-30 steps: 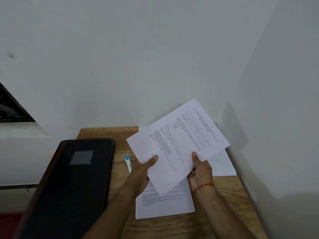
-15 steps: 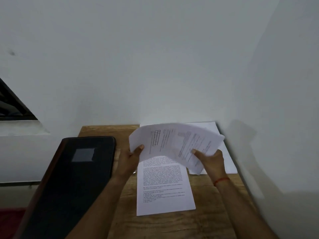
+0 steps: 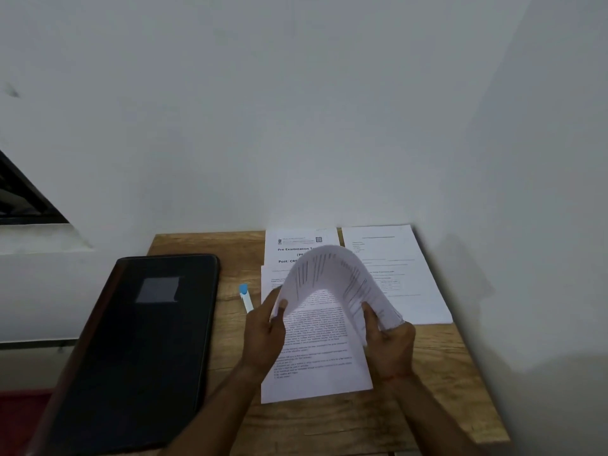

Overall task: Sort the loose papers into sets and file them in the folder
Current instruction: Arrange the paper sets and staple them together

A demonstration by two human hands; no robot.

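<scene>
Both hands hold a printed sheet [image 3: 332,274] bowed upward into an arch above the desk. My left hand [image 3: 266,334] pinches its left edge and my right hand [image 3: 388,343] grips its right edge. Under the arch lies a printed page [image 3: 316,366] flat on the wood. Behind it a page with a bold exam heading [image 3: 296,248] pokes out. A third sheet [image 3: 404,271] lies at the back right, by the wall. The black folder [image 3: 138,350] rests closed on the left side, hanging over the desk edge.
A white pen with a blue cap [image 3: 245,296] lies between the folder and the papers. The small wooden desk [image 3: 427,406] sits in a corner, with white walls [image 3: 296,126] behind and to the right. A dark window frame [image 3: 19,195] is at far left.
The held sheet has come down from a raised, tilted position toward the desk and now bends into an arch. Both hands moved lower and closer together.
</scene>
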